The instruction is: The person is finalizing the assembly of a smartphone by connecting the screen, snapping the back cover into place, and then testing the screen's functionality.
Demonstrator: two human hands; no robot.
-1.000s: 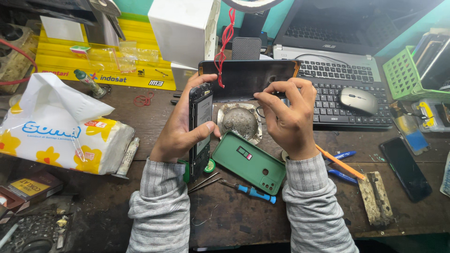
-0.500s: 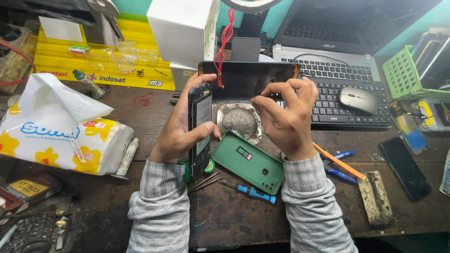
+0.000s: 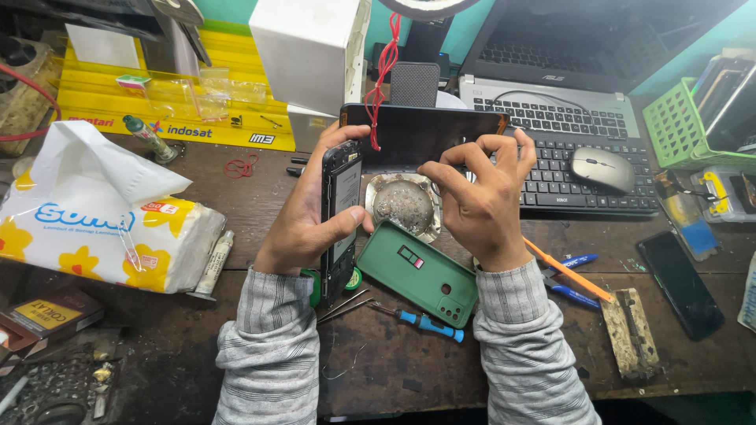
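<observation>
**Opened phone gripped over the workbench**

The dark phone (image 3: 340, 211), its back cover off, is standing on edge above the wooden bench (image 3: 378, 370), and the left hand (image 3: 303, 224) is clamping it, thumb across its face. The right hand (image 3: 480, 201) is hovering just beside it with fingertips pinched together; whether they are holding anything cannot be told. A green back cover (image 3: 417, 271) is lying below, near a blue screwdriver (image 3: 425, 323) and a metal dish (image 3: 403, 206).

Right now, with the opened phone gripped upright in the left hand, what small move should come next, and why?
Probably bring the right hand across to the opened phone. The left hand grips it upright on edge, while the right fingertips are pinched together just beside it, apart from it; whether they hold a small part I cannot tell.
</observation>
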